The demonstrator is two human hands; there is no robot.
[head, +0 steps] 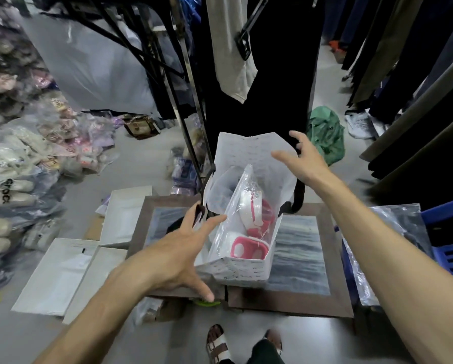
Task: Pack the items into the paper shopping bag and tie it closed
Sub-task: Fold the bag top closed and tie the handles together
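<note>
From the head camera, I am looking down at a white paper shopping bag (pixel 242 266) standing open on a low framed table (pixel 296 298). My left hand (pixel 183 248) is reaching in with fingers spread, gripping nothing, its fingertips just beside the bag's left rim and a dark handle (pixel 201 209). My right hand (pixel 302 158) is hovering with fingers spread, also holding nothing, over the bag's raised far flap. Between my two hands, inside the bag, a clear plastic packet of pink and white items (pixel 251 227) is lying, slanting toward the far side. Packing seems at least partly done. The mouth is gaping wide, so folding and tying it closed are still left. I cannot tell whether the packets piled on the floor (pixel 36 164), well left of my left hand, also belong in the bag.
</note>
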